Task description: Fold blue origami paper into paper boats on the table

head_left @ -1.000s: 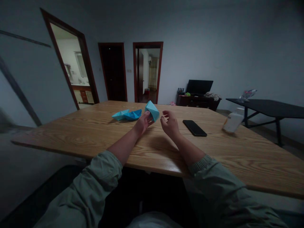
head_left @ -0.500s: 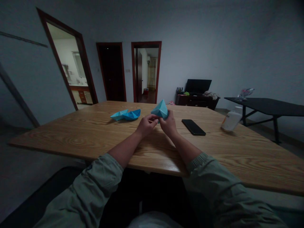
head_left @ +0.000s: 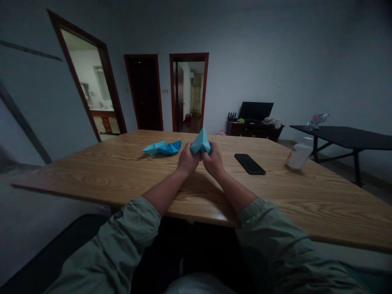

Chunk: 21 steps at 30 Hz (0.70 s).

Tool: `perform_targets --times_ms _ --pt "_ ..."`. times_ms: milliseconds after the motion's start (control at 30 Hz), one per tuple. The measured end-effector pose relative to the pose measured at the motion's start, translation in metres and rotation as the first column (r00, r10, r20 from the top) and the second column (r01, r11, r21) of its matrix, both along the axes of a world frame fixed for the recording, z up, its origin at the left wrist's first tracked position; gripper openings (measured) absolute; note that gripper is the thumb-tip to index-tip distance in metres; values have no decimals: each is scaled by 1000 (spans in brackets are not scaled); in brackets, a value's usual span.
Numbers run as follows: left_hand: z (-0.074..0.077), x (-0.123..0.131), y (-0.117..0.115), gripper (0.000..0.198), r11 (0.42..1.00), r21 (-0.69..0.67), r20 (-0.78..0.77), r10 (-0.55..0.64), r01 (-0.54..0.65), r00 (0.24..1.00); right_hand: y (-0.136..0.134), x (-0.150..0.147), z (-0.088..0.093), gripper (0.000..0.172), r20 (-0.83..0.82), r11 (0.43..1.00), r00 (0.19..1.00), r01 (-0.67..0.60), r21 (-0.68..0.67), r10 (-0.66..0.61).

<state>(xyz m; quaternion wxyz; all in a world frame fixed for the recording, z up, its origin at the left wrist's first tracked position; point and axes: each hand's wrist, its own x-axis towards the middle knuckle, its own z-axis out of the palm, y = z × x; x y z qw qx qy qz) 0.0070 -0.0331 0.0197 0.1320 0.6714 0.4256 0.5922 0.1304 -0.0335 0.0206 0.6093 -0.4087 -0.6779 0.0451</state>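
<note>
A light blue folded paper piece point(head_left: 201, 141) with a pointed top is held up above the wooden table point(head_left: 122, 175). My left hand point(head_left: 188, 158) grips its left side and my right hand point(head_left: 213, 158) its right side, the two hands nearly touching below it. Most fingertips are hidden behind the paper. To the left of my hands, a light blue paper boat point(head_left: 152, 148) and a darker blue paper boat point(head_left: 171, 148) rest side by side on the table, touching.
A black phone point(head_left: 249, 163) lies right of my hands. Farther right stands a translucent plastic container point(head_left: 299, 154). Beyond the table are a black table point(head_left: 346, 134) and a television point(head_left: 256, 111) on a dark cabinet.
The held paper has turned and shifted slightly left, its tip now pointing straight up. My left hand has moved up to grip its side; my right hand has shifted a little left with it.
</note>
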Motion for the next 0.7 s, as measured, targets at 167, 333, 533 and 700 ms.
perform_targets --times_ms 167,333,533,700 --pt "2 -4 -3 21 1000 -20 15 -16 16 1000 0 1 -1 26 -13 998 999 29 -49 -30" --pt "3 -9 -1 25 984 -28 75 -173 176 982 -3 9 4 26 24 993 996 -88 -82 90" --pt "2 -14 3 24 964 -44 102 -256 262 961 -4 12 7 24 90 980 981 -164 -110 174" --pt "1 -14 5 18 976 -63 107 -199 207 974 -3 7 4 24 31 978 991 -125 -170 132"
